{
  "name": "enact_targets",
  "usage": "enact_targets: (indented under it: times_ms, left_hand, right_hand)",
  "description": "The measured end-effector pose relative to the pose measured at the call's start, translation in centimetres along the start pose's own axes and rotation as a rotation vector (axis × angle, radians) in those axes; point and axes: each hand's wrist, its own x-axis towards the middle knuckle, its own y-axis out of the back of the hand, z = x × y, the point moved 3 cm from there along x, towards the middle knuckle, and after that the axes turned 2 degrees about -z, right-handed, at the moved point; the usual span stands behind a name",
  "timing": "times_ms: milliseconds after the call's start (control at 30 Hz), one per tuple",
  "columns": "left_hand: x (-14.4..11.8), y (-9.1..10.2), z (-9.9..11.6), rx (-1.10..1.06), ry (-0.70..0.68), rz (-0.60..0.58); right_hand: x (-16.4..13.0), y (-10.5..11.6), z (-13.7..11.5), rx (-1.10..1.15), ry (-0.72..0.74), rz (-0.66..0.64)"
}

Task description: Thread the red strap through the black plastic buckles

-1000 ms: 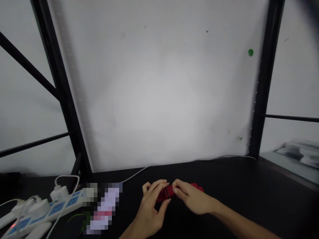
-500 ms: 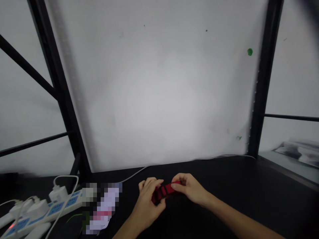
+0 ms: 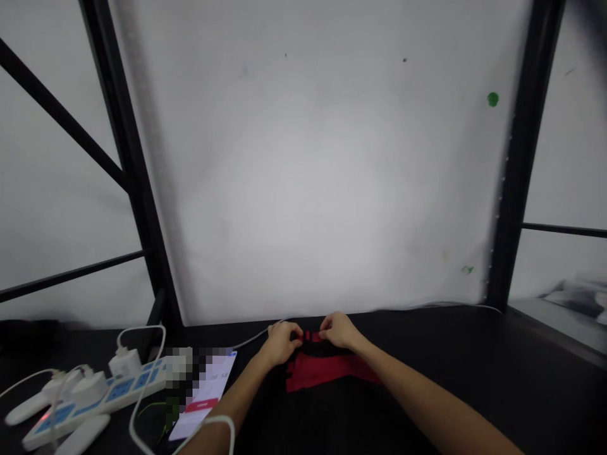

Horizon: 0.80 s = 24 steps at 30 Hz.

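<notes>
A red cloth with a black band (image 3: 327, 368) lies spread on the black table (image 3: 474, 379), near the white back panel. My left hand (image 3: 283, 341) pinches the cloth's far edge at the left. My right hand (image 3: 337, 330) pinches the same edge at the right. Between the two hands the black band with short red marks shows. Both forearms reach forward over the table, and the right one covers part of the cloth.
A white power strip (image 3: 95, 395) with plugged chargers and white cables lies at the left. A phone (image 3: 203, 395) with a lit screen lies beside it. Black frame posts (image 3: 137, 189) stand at left and right. A cable (image 3: 256, 338) runs along the panel's foot.
The cloth was bunched small between my hands near me. Now both hands have moved away from me toward the panel and the cloth lies unfolded flat behind them.
</notes>
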Motion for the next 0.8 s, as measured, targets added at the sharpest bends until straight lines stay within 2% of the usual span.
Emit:
enact_targets:
  times_ms: [133, 267, 367, 467, 567, 667, 733, 800]
  left_hand:
    - [-0.7, -0.7, -0.3, -0.016, -0.013, -0.007]
    - [-2.2, -0.6, 0.9, -0.026, -0.058, 0.039]
    - [-3.5, -1.2, 2.3, -0.033, -0.112, 0.014]
    - [-4.7, -2.0, 3.1, -0.037, -0.135, -0.017]
    - [-5.2, -2.3, 3.1, -0.039, -0.126, -0.025]
    - [-5.5, -1.9, 3.1, -0.045, -0.117, -0.034]
    - [-5.8, -1.4, 3.8, -0.069, -0.16, -0.018]
    - [-6.3, -1.0, 5.3, -0.103, -0.26, 0.016]
  right_hand:
    - [-0.4, 0.1, 0.3, -0.111, 0.01, 0.032]
    - [-2.8, 2.9, 0.7, -0.173, 0.093, 0.079]
    - [-5.3, 5.2, 2.0, -0.188, 0.167, -0.023]
    - [-7.4, 6.5, 3.5, -0.216, 0.214, -0.102]
    - [-8.5, 6.8, 3.9, -0.218, 0.264, -0.086]
    - [-9.0, 6.7, 2.9, -0.163, 0.295, -0.034]
    - [-9.4, 6.2, 2.0, -0.042, 0.302, -0.097]
    - [-9.9, 5.3, 1.0, 0.136, 0.302, -0.191]
